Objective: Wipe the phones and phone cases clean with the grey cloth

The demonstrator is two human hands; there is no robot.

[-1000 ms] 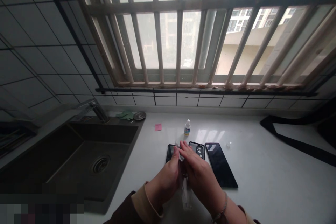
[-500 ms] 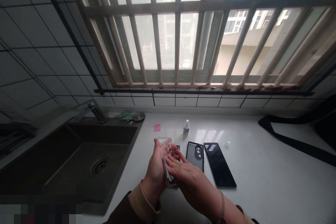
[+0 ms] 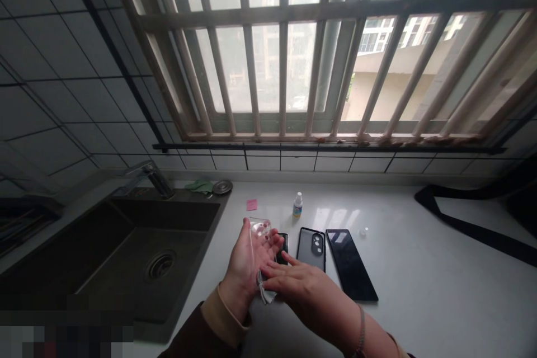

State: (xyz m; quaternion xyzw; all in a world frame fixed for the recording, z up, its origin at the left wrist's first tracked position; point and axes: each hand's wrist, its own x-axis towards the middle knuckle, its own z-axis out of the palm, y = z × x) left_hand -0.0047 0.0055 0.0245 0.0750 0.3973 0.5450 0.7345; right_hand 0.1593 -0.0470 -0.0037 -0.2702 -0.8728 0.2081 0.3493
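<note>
My left hand cradles a clear phone case with camera holes at its far end, palm up beneath it. Across its lower part lies my right hand, pressing a crumpled grey cloth with its fingers. The cloth is partly hidden under those fingers. Just beyond my right fingers, a dark phone-like object shows only in part. To the right rest a black-edged phone case with camera cut-outs and a black phone.
A small white-capped bottle stands behind the hands, near a pink sticky note. A small clear piece lies right of the phone. The sink occupies the left side; a black strap crosses the counter at right.
My right hand and the cloth have slid down toward the near end of the clear case. My left hand has shifted slightly left, showing more of the palm through the case.
</note>
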